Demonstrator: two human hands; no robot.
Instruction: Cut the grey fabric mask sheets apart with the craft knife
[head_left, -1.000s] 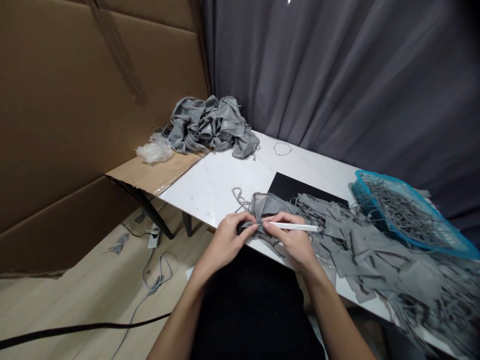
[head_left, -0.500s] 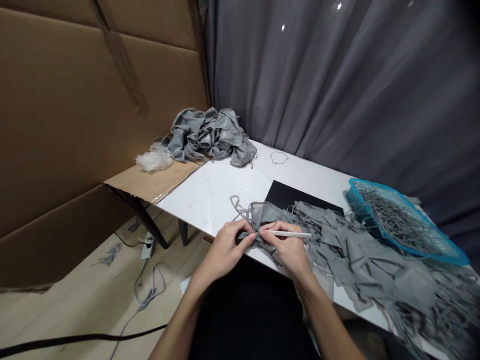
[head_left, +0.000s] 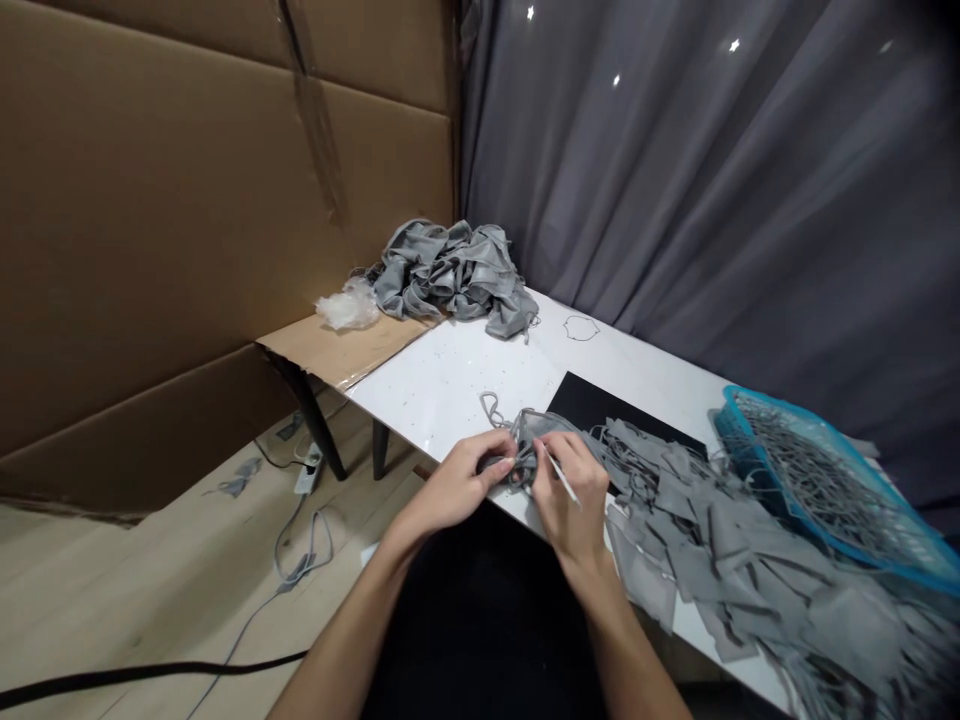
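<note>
My left hand [head_left: 463,482] is closed at the table's near edge, thumb and fingers pinching a bunched piece of thin grey cloth [head_left: 541,424] with grey cords hanging about it. Just right of it, my right hand [head_left: 574,495] is closed around a slim white stick-like tool [head_left: 564,478], which slants down across the fingers; its exact kind is unclear. The right fingertips are close against the cloth, and whether they also grip it is hidden. A looped grey cord [head_left: 491,408] sticks out beyond the left fingers.
Flat grey cloth pieces [head_left: 720,530] spread over the table's right side, partly covering a black board [head_left: 622,410]. Behind them stands a blue basket [head_left: 847,440] of grey cords. A grey cloth heap [head_left: 457,270] and clear plastic [head_left: 349,305] lie at the back left, beside a cardboard wall [head_left: 187,200].
The view has swung left, so the scene sits further right. My right hand has turned, and the white tool now slants down instead of lying level. The hands are slightly further apart.
</note>
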